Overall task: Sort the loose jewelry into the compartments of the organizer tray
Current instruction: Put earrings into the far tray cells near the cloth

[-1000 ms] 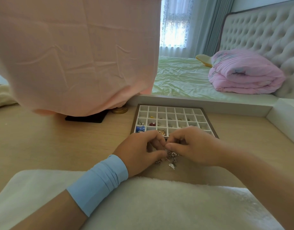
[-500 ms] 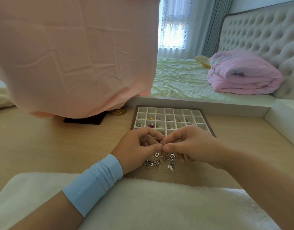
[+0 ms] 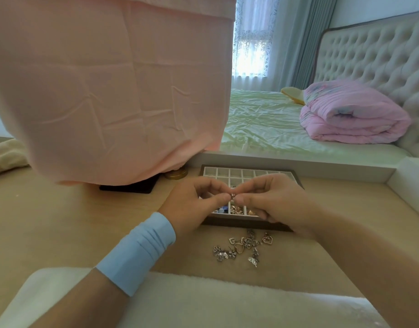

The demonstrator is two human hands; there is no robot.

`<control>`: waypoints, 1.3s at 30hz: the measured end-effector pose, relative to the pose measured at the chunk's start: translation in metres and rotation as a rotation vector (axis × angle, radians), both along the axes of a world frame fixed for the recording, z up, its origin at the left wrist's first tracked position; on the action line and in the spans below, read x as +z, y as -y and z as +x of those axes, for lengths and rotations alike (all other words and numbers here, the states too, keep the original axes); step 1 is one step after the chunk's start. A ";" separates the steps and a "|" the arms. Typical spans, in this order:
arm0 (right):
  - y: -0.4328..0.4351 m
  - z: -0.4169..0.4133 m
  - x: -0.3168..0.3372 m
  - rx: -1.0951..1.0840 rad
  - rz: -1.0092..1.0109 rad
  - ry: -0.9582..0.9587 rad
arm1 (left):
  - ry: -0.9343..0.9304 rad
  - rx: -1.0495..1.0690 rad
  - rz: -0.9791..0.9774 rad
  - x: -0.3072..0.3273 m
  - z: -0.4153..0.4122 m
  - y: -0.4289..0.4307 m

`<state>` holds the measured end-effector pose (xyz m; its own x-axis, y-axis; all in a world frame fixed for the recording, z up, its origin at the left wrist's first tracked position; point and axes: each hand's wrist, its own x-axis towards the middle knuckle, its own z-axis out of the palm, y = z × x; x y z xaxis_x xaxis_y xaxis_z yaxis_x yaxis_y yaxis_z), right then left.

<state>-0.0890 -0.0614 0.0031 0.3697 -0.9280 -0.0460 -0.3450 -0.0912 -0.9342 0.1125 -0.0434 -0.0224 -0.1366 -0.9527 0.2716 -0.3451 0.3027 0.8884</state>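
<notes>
Where our left hand (image 3: 194,204) and right hand (image 3: 274,202) meet above the organizer tray (image 3: 248,227), we pinch one small charm (image 3: 233,196) between the thumb and forefinger tips of both, other fingers curled. Also listed: loose jewelry (image 3: 244,247), hearts and winged pieces, heaped on the table (image 3: 61,221) at six o'clock of the tray, near its front wall. Nearest compartments hold beads. Pink cloth (image 3: 109,91) at ten o'clock.

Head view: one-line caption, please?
Left hand and right hand pinch one small charm over the organizer tray; loose charms lie on the desk before it.
</notes>
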 end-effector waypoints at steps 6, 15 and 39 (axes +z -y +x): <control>0.049 0.029 0.022 -0.023 -0.121 -0.137 | 0.045 0.075 0.026 0.021 0.020 0.040; 0.107 0.061 0.019 -0.004 -0.221 -0.296 | 0.026 0.225 -0.004 0.006 0.039 0.080; 0.113 0.100 0.003 0.140 -0.505 -1.183 | 0.480 0.188 -0.077 -0.034 0.053 0.093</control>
